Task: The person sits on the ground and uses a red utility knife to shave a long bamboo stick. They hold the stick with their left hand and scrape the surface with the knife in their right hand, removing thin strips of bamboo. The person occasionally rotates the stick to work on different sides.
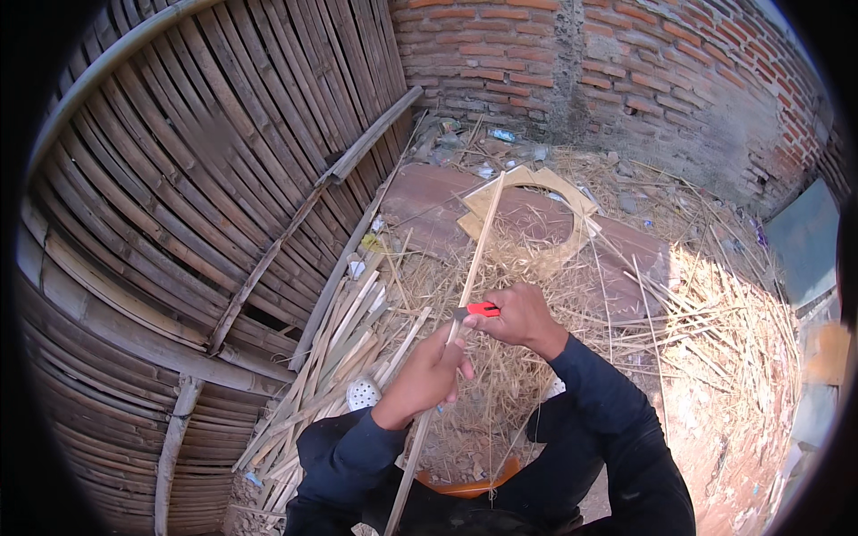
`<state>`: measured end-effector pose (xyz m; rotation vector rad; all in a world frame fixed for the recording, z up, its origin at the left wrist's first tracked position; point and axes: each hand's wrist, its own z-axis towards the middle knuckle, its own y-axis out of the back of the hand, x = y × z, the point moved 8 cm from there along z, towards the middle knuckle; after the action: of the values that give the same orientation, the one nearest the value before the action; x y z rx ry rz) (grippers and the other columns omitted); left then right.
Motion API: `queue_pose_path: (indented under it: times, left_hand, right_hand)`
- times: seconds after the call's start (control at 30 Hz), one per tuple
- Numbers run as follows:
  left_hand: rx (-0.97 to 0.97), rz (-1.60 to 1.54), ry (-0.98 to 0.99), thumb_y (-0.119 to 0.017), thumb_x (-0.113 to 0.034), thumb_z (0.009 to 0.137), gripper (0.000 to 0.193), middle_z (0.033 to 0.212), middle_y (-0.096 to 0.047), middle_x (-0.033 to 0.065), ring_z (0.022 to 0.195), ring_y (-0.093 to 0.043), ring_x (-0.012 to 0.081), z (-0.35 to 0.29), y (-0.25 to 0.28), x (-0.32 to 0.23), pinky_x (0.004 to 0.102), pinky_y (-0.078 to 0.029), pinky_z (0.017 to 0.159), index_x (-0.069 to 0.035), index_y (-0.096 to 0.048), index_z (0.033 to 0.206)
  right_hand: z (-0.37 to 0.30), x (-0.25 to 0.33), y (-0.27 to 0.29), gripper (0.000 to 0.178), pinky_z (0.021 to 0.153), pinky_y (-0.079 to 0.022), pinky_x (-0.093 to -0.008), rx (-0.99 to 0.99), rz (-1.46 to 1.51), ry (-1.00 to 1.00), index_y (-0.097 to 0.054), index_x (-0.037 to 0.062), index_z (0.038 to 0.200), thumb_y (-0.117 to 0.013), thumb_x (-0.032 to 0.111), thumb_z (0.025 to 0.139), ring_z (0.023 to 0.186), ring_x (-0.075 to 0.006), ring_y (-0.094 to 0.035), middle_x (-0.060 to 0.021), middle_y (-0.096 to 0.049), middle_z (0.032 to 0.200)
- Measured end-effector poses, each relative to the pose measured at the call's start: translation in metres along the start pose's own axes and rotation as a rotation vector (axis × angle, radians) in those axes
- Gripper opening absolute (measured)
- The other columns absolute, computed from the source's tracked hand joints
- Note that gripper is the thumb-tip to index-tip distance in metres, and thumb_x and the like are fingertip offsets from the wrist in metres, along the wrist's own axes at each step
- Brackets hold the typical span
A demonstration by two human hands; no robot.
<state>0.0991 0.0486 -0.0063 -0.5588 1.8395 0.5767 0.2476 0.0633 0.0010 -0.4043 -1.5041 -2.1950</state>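
Note:
A long pale bamboo strip (483,234) runs from near my lap up and away, past both hands. My left hand (431,373) is closed round its middle, fingers wrapped about the strip. Just beyond, my right hand (521,314) grips a red and black utility knife (483,309). The knife's blade end lies against the strip, close to my left thumb. My right fingers largely cover the handle.
Split bamboo strips (335,357) lie piled on the left, with shavings (527,357) heaped ahead. A wooden board with a large round cutout (487,198) lies farther off. A bamboo wall (214,152) closes the left side, a brick wall (483,54) the back.

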Motion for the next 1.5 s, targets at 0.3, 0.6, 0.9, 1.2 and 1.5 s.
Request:
queue_pose_path:
  times: [0.3,0.6,0.9,1.2,1.5]
  left_hand:
    - [-0.02,-0.119,0.097,-0.038,-0.02,0.1,0.036,0.062,-0.046,-0.0015,0.039,-0.041,0.0056,-0.009,0.014,0.013,0.0203,-0.035,0.038,-0.008,-0.039,0.134]
    - [-0.065,-0.137,0.028,-0.039,-0.013,0.097,0.037,0.062,-0.044,-0.0019,0.04,-0.038,0.0055,-0.011,0.013,0.031,0.0217,-0.034,0.038,-0.006,-0.038,0.134]
    - [-0.024,-0.313,0.176,-0.04,-0.011,0.096,0.04,0.061,-0.043,-0.0009,0.037,-0.037,0.006,-0.03,0.009,0.039,0.0219,-0.033,0.034,-0.004,-0.038,0.135]
    - [0.011,-0.495,0.162,-0.04,-0.011,0.095,0.042,0.061,-0.042,-0.0019,0.038,-0.036,0.0069,-0.033,0.02,0.034,0.0221,-0.031,0.035,-0.008,-0.036,0.137]
    - [0.031,-0.424,0.166,-0.041,-0.011,0.095,0.044,0.061,-0.041,-0.0028,0.038,-0.035,0.0049,-0.037,0.006,0.036,0.0204,-0.031,0.036,-0.006,-0.034,0.138]
  right_hand:
    - [-0.002,0.013,-0.03,0.061,0.045,-0.042,-0.0421,0.048,0.022,0.022,-0.061,0.01,0.059,-0.056,0.068,0.076,0.047,-0.0345,-0.054,-0.0121,-0.051,0.047]
    - [0.028,-0.03,-0.031,0.065,0.05,-0.046,-0.044,-0.056,-0.163,-0.125,-0.067,0.0087,0.064,-0.051,0.07,0.078,0.051,-0.0337,-0.059,-0.0136,-0.057,0.052]
    - [0.034,-0.054,-0.034,0.065,0.054,-0.046,-0.0457,0.036,-0.103,-0.283,-0.068,0.0067,0.067,-0.047,0.066,0.083,0.056,-0.0362,-0.06,-0.017,-0.058,0.055]
    - [0.017,0.026,-0.04,0.066,0.04,-0.038,-0.0382,-0.118,-0.034,0.174,-0.053,0.0106,0.051,-0.053,0.072,0.075,0.044,-0.0291,-0.053,-0.009,-0.048,0.046]
    - [0.04,-0.058,-0.038,0.064,0.054,-0.046,-0.0448,-0.096,-0.192,-0.21,-0.069,0.0085,0.067,-0.051,0.068,0.08,0.058,-0.0339,-0.061,-0.0148,-0.059,0.055]
